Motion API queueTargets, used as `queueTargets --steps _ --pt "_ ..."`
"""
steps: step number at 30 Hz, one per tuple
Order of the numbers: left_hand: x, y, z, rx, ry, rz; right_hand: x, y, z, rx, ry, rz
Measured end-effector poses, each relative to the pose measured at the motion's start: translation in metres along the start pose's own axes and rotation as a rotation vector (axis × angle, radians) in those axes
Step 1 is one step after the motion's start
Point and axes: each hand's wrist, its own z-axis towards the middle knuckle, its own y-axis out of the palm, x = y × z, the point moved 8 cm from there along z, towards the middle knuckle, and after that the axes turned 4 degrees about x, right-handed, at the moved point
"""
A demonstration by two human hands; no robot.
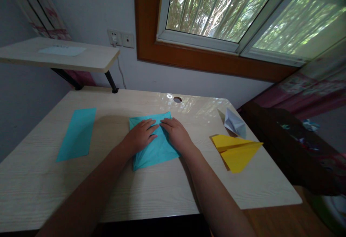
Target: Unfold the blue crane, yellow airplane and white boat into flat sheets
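A creased sheet of blue paper (154,154) lies on the middle of the pale wooden table (151,197). My left hand (142,134) rests on its upper left part, palm down, with the fingers spread and pointing right. On its upper right part lies my right hand (177,132), fingers stretched out toward the paper's top middle. The fingertips of both hands are close together but apart. Neither hand grips anything. The paper beneath the palms is hidden.
A flat blue strip (77,134) lies at the left. At the right are a yellow paper plane (236,152) and a folded white paper piece (234,122). A raised shelf (94,56) bearing a white sheet (62,50) stands at the back left. The table has a round hole (177,100) near its back edge.
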Motion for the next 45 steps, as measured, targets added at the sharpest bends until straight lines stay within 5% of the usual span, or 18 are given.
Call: queueTargets --steps 11,24,38,42,45 --pt "0.004 0.011 -0.007 -0.108 -0.036 0.382 0.008 0.022 0.0 -0.067 0.073 -0.175" --pt "0.006 0.01 -0.023 -0.16 -0.06 0.438 0.044 0.022 0.011 -0.191 0.225 -0.298" --pt "0.02 -0.017 -0.113 -0.225 -0.002 0.444 0.042 0.019 0.01 -0.174 0.255 -0.305" --pt "0.022 -0.031 -0.113 -0.252 0.029 0.412 0.041 0.018 0.009 -0.155 0.27 -0.31" --pt "0.025 -0.045 -0.089 -0.24 -0.012 0.396 0.04 0.017 0.009 -0.149 0.274 -0.311"
